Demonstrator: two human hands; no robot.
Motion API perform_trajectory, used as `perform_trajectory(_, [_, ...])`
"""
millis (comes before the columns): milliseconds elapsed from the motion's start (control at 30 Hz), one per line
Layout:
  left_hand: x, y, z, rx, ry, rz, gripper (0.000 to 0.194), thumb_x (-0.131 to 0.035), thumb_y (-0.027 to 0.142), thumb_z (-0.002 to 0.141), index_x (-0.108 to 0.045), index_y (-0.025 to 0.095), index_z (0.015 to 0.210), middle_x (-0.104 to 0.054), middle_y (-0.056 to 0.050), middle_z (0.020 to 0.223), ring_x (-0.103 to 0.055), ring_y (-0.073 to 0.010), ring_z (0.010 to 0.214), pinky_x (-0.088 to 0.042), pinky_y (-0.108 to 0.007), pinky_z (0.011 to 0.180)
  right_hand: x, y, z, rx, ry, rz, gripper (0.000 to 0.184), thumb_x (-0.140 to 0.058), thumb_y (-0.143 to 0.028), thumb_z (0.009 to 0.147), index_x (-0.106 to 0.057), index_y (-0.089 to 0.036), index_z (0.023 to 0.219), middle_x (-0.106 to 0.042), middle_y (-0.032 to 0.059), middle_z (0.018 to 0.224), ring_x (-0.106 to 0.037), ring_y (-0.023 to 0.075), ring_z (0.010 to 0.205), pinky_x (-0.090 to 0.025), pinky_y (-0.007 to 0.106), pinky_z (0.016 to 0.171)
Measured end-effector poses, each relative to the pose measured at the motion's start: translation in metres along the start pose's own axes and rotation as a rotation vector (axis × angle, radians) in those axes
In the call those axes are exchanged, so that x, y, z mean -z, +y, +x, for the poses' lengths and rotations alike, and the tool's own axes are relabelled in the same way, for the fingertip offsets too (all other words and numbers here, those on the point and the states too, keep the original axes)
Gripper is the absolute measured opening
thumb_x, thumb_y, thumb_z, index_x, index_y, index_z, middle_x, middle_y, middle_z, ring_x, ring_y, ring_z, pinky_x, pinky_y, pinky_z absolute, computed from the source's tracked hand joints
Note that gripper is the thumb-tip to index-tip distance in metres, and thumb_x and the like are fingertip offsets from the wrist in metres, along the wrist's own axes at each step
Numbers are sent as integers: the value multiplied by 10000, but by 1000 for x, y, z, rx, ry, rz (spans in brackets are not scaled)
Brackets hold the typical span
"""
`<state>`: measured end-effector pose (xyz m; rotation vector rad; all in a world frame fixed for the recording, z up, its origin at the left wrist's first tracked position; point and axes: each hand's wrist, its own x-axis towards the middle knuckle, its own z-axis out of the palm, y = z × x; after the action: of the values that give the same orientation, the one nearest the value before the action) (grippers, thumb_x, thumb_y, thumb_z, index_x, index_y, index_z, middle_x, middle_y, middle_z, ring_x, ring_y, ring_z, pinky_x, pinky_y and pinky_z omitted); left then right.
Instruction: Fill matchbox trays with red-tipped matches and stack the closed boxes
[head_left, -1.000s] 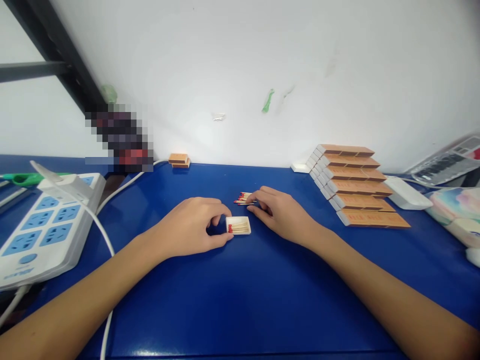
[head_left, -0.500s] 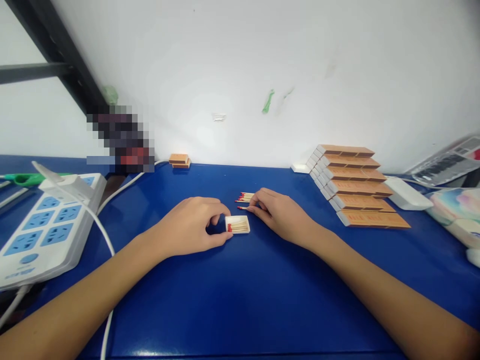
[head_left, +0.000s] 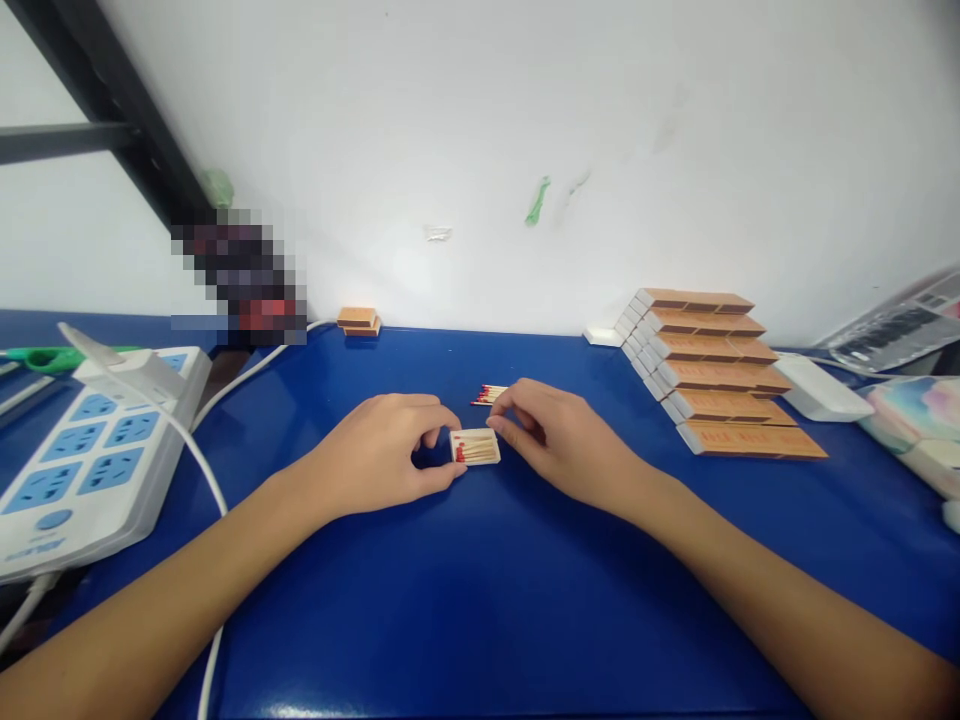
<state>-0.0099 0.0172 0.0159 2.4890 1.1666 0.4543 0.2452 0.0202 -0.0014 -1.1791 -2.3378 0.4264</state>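
Observation:
My left hand [head_left: 397, 447] pinches the left end of a small white matchbox tray [head_left: 497, 458] between thumb and fingers. Several red-tipped matches [head_left: 477, 452] lie side by side in it, heads to the left. At the tray's right end, the thumb and fingertips of my right hand [head_left: 559, 435] close on the tail of a match [head_left: 474, 437] along the tray's far side. Behind my right fingers a small group of loose matches [head_left: 489, 394] lies on the blue table, partly hidden.
Stepped rows of matchboxes [head_left: 720, 375] stand at the right, near a white block [head_left: 825, 388]. Two small matchboxes [head_left: 358, 320] sit by the wall. A power strip [head_left: 97, 440] and its white cable [head_left: 210, 480] occupy the left side of the blue table [head_left: 480, 600].
My right hand has brought a match from beside the loose group leftward and nearer, into the tray. My left hand keeps its hold on the tray.

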Motion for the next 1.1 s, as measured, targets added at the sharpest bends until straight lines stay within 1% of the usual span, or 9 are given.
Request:
perform_trajectory(67, [0, 0, 0, 3, -3, -5, 206, -750, 384, 883, -769, 243, 1031, -652, 11, 841, -571, -144, 704, -394, -292, 633, 4, 3, 2, -9, 2, 20, 96, -624, -275, 1026, -662, -216, 960, -572, -10, 809, -519, 140, 704, -385, 279, 672])
perform_trajectory(133, [1, 1, 1, 3, -1, -4, 192, -746, 387, 884, -766, 239, 1006, -647, 13, 833, -563, -143, 699, -390, -294, 631, 5, 2, 2, 5, -35, 41, 69, -655, -245, 993, -668, -214, 933, -547, -19, 779, -513, 138, 703, -386, 278, 675])
perform_trajectory(267, [2, 2, 1, -5, -7, -5, 180, -735, 378, 888, -763, 232, 989, -645, 10, 829, -564, -145, 705, -398, -296, 642, 0, -1, 3, 10, -72, 74, 57, -643, -200, 984, -676, -209, 938, -533, -28, 759, -497, 129, 683, -385, 276, 669])
perform_trajectory(400, [2, 1, 0, 4, -14, -1, 192, -746, 369, 884, -772, 233, 1017, -654, 10, 840, -572, -145, 711, -401, -294, 641, -2, 9, 4, -27, 32, 64, 102, -651, -287, 1010, -687, -212, 952, -525, -29, 745, -490, 131, 663, -386, 286, 655])
perform_trajectory(500, [1, 1, 0, -5, -18, 1, 202, -744, 378, 892, -774, 234, 1030, -655, 12, 842, -575, -141, 708, -407, -293, 648, -1, 23, 7, -46, 103, -10, 114, -632, -291, 1025, -709, -208, 1013, -548, -8, 805, -499, 135, 675, -398, 295, 657])
perform_trajectory(633, [1, 2, 0, -3, -19, 5, 214, -743, 386, 894, -773, 239, 1046, -660, 12, 856, -583, -147, 724, -410, -293, 658, -5, 36, 9, -57, 64, -75, 96, -637, -251, 1015, -711, -203, 979, -542, 2, 826, -508, 142, 687, -406, 296, 662])
perform_trajectory(767, [2, 2, 0, -1, -23, 7, 214, -741, 394, 897, -777, 238, 1039, -656, 13, 850, -578, -144, 717, -408, -293, 655, -6, 34, 10, -85, 38, -103, 115, -629, -251, 1023, -672, -197, 931, -562, 12, 844, -516, 146, 689, -396, 291, 656])
perform_trajectory(967, [3, 2, 0, 6, -32, 7, 210, -741, 388, 894, -777, 242, 1042, -652, 16, 843, -573, -142, 705, -405, -292, 650, 5, 32, 8, -125, -78, -148, 156, -578, -297, 1061, -632, -205, 946, -631, 45, 951, -558, 162, 724, -404, 289, 664])
perform_trajectory(1100, [3, 1, 1, -4, -36, 17, 211, -736, 390, 900, -776, 237, 1040, -653, 12, 845, -569, -145, 707, -402, -294, 650, 13, 37, 6, -138, -146, -170, 145, -589, -293, 1050, -628, -208, 939, -645, 52, 942, -587, 186, 772, -422, 298, 691])
